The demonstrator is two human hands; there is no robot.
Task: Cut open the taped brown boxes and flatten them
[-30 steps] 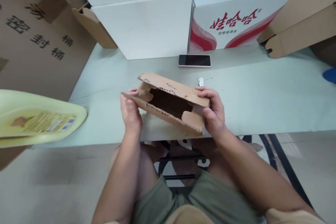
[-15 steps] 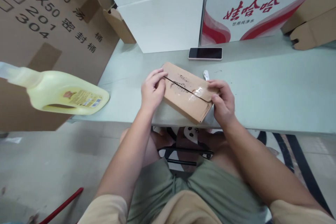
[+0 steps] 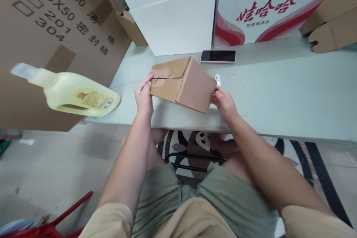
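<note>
Small cardboard box (image 3: 182, 85) is held btwn both hands over the near part of the pale green surface (image 3: 284, 93), tilted, w/ its taped, seamed face to the L & a plain brown side facing up & R; can't tell if its underside touches the surface. L hand (image 3: 144, 95): fingers pinch the box's L end, by the tape. R hand (image 3: 224, 104): fingers bent in, gripping the lower R edge, tips partly hidden behind the cardboard. Small white item (image 3: 218, 79) lies just beyond the R hand, v close to the box; too small to ID. Phone (image 3: 218, 56), dark screen up, lies farther back, in front of the white box (image 3: 178, 22) & the red-and-white carton (image 3: 259, 18). Yellow bottle (image 3: 80, 93) w/ pale cap is at the surface's L end, nr the big brown carton (image 3: 61, 54) marked 40X50
</note>
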